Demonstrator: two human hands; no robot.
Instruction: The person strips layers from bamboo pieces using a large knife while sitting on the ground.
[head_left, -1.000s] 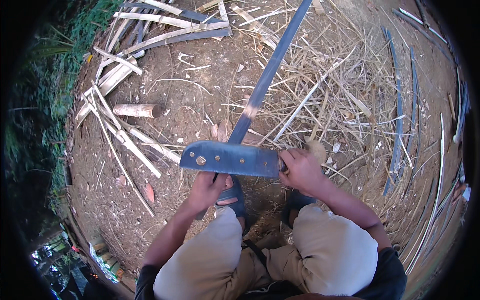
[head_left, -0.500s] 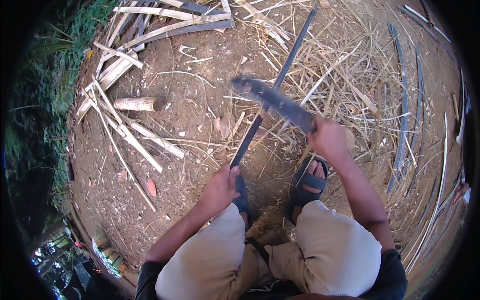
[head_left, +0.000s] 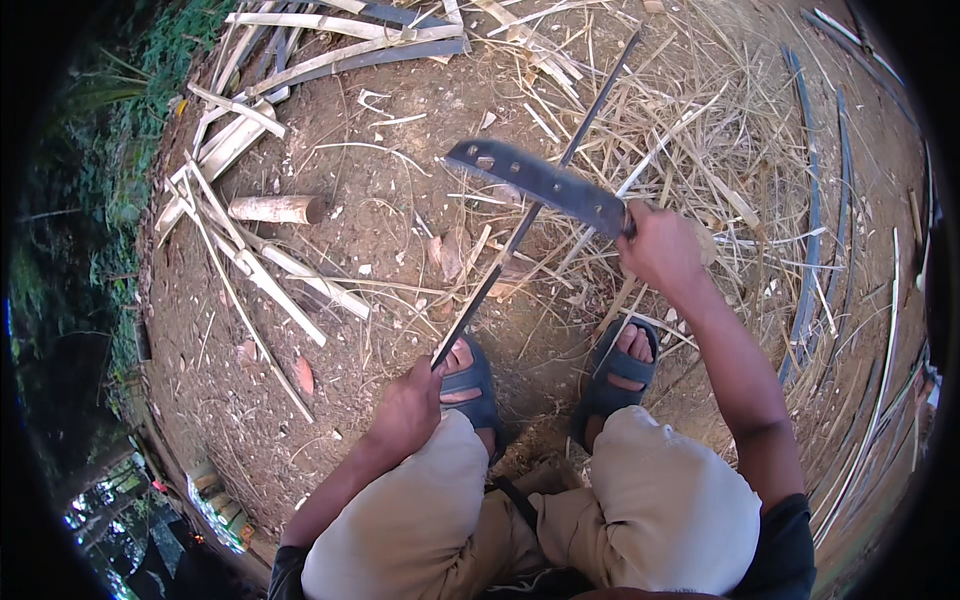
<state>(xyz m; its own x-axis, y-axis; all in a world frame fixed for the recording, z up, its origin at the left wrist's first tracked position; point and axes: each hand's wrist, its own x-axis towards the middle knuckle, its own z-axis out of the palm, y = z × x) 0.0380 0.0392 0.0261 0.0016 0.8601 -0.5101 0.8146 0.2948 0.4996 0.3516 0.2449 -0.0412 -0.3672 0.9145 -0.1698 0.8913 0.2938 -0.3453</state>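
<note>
The two hands are apart and each is closed on something: the left hand [head_left: 408,408] grips the near end of a long dark strip [head_left: 515,238] down by the left knee [head_left: 440,480], and the right hand [head_left: 662,250] is wrapped round the handle end of a broad blade [head_left: 535,182] with holes in it. The strip slants up and away to the right over bare dirt [head_left: 380,270], and the blade crosses it around the middle. Can't tell from this angle if they're actually touching, or which edge is the sharp one.

What bugs me most is the left hand. No glove, and it's on the same strip, so if the blade skids along it toward the body, those knuckles are right in line. A tough spot or a bad angle could do that. Feet next: the left sandal [head_left: 470,385] is open-toed and sits just beside the strip's near end, so a slip downward could catch bare toes. The right sandal [head_left: 625,370] is no better.

The strip also looks thin, and only one hand is on it. It could twist or whip under pressure, or the far end could snag in the loose shavings [head_left: 680,170].
</note>
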